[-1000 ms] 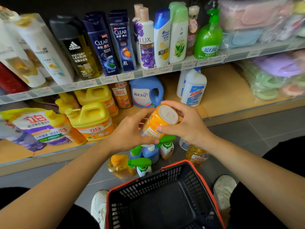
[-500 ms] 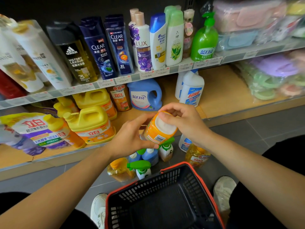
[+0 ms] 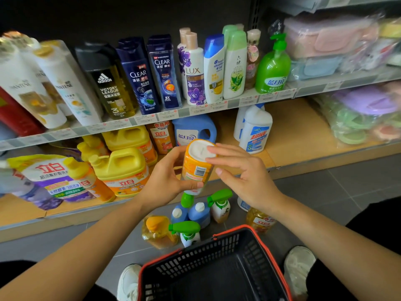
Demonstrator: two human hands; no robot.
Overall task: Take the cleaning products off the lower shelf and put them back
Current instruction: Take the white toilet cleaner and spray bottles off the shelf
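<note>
Standing nearest: black basket (image 3: pixel 256 232); spare bottles (image 3: pixel 198 213) on floor. Left hand (image 3: pixel 165 181), fingers grasping upturned orange bottle (image 3: pixel 195 168) before lower shelf (image 3: pixel 299 135). Right hand (image 3: pixel 245 179), fingers released, touching its white base. Yellow jugs (image 3: pixel 121 168) shelved behind.

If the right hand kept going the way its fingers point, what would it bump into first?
The orange bottle. The right hand points its straight fingers at the bottle's white end, seemingly touching it, while the left hand grips it.
</note>
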